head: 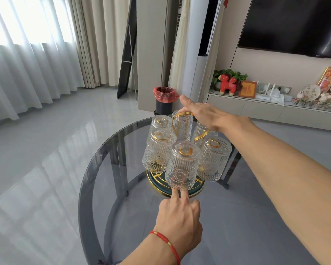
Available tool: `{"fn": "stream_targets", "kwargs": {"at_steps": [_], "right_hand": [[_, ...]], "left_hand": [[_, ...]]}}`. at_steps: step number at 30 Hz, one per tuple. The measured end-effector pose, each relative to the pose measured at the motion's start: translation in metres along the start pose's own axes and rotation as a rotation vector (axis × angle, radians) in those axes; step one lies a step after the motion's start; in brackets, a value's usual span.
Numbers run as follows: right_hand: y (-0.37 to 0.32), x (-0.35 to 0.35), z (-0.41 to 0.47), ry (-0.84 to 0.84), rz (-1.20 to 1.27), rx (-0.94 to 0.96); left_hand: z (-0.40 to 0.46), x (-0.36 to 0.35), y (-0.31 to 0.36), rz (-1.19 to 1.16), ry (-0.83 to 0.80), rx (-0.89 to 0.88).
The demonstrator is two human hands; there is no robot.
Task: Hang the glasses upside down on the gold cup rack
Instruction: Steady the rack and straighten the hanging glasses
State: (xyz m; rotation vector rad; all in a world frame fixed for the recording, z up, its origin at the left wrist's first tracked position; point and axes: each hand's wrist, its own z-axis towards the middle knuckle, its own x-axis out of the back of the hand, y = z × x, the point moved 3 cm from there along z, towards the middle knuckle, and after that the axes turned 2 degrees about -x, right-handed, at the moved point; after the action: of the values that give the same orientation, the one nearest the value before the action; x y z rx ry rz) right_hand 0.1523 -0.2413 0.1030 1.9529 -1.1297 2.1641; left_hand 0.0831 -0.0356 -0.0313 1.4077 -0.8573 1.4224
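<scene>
Gold cup rack point(182, 119) is standing near the far edge of the round glass table point(92, 169), six glasses inverted on its pegs. I am resting my right hand point(204, 113) flat and open on the rack's top loop, gripping nothing. My left hand point(180, 217) is loosely curled, forefinger touching the rim of the nearest glass point(182, 165); it holds nothing. Risk: nudging that rim sideways could tip the glass off its peg, or knock it against its neighbours and chip them.
</scene>
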Motion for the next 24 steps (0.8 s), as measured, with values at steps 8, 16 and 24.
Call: {"fn": "stream_targets", "kwargs": {"at_steps": [8,16,24], "right_hand": [[-0.009,0.005,-0.009,0.010,0.016,0.085],[-0.039,0.008,-0.017,0.058,0.059,0.249],[-0.058,-0.010,-0.018,-0.133,-0.139,0.218]], "left_hand": [[-0.002,0.000,0.000,-0.006,-0.012,0.002],[-0.001,-0.001,0.000,-0.001,-0.005,0.007],[-0.001,0.001,0.001,-0.017,-0.010,0.005]]}}
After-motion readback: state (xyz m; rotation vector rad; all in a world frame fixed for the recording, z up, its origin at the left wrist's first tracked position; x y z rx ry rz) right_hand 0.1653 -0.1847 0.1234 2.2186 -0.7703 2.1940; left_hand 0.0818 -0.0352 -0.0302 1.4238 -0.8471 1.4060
